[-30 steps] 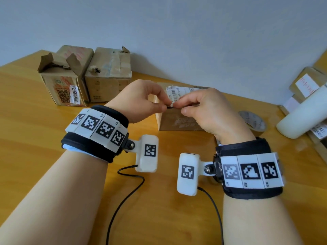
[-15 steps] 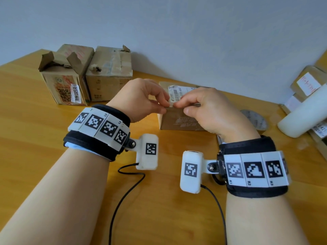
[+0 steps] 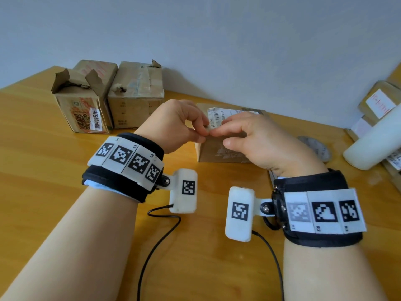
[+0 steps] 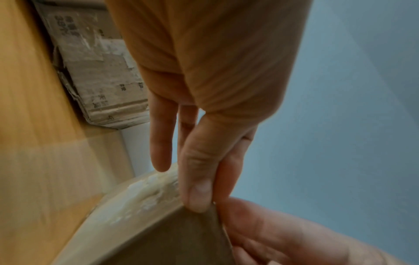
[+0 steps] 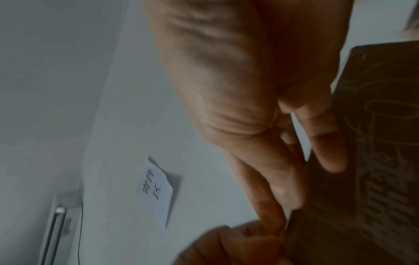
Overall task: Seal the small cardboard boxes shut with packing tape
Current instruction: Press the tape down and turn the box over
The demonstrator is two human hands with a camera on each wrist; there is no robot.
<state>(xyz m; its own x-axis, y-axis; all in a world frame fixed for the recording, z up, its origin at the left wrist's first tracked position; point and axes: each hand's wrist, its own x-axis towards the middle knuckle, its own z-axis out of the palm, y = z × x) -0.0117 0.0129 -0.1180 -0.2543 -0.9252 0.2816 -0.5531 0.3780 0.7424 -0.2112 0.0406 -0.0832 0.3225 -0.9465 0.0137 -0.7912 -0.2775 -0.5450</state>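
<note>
A small cardboard box (image 3: pixel 217 152) with a white shipping label (image 3: pixel 219 116) sits mid-table. My left hand (image 3: pixel 205 132) pinches its near top-left corner between thumb and forefinger; the left wrist view shows that pinch (image 4: pixel 204 200) on the box (image 4: pixel 158 238). My right hand (image 3: pixel 219 136) meets it there, fingers on the top edge and thumb on the front face. In the right wrist view my right hand (image 5: pixel 283 206) lies along the dark box (image 5: pixel 374 161). A flat grey tape roll (image 3: pixel 314 148) lies right of the box. No tape strip can be made out.
Two worn cardboard boxes stand at the back left, one with torn open flaps (image 3: pixel 80 109), one closed (image 3: pixel 136 94). A white cylinder (image 3: pixel 373 142) and stacked parcels (image 3: pixel 382 101) crowd the right edge. Two black cables (image 3: pixel 156 242) trail over the wooden table (image 3: pixel 43 170).
Both hands stay at the box's near top corner. My right thumb has come off the pinch and now rests lower, on the box's front face.
</note>
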